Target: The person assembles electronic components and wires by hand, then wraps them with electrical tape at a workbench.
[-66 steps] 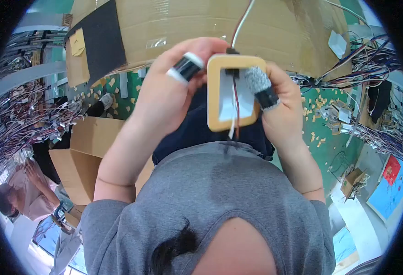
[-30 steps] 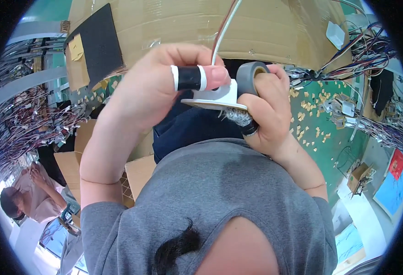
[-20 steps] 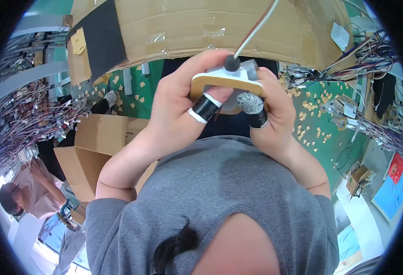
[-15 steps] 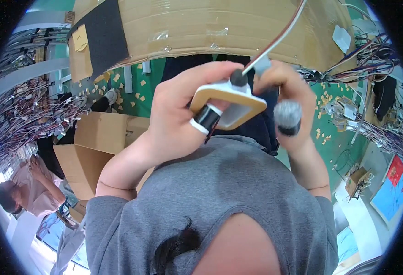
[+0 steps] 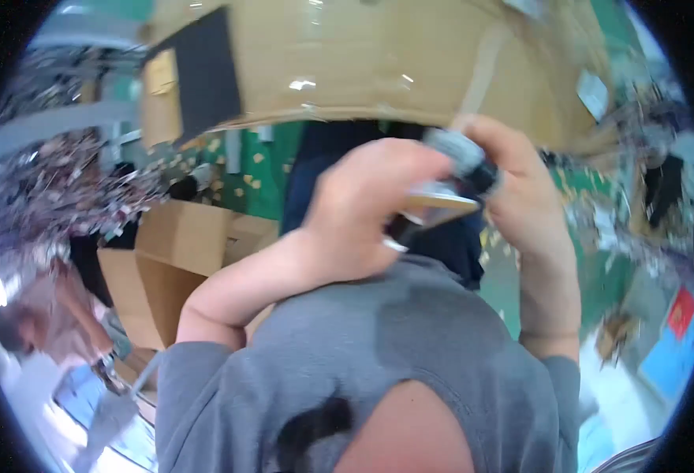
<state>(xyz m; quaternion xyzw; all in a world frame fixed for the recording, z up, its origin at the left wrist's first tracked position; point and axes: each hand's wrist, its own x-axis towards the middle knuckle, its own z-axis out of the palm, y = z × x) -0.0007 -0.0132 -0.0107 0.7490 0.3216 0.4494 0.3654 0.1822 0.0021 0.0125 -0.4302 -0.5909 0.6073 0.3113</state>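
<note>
My left hand (image 5: 371,201) is closed round a flat white part with a tan rim (image 5: 445,202), now tilted nearly edge-on. A black band with white edges (image 5: 402,229) wraps my left thumb. Close by on the right, my right hand (image 5: 520,177) is closed, its fingers bent at the part's far side. What seems to be its thumb has a grey fuzzy covering (image 5: 457,151) and a black band (image 5: 485,178). A pale, blurred cable (image 5: 485,67) runs up from the right fingers. Motion blur hides the exact grip.
Beyond my hands lies a large cardboard surface (image 5: 347,71) with a black sheet (image 5: 205,75). An open cardboard box (image 5: 177,236) stands at left. Wire bundles (image 5: 55,181) hang on the left side. Another person (image 5: 55,307) sits at far left. Scraps dot the green floor (image 5: 252,185).
The part has tilted from showing its open frame to nearly edge-on. My left hand has moved right and turned over it; the right hand's grey-covered thumb has risen to the part.
</note>
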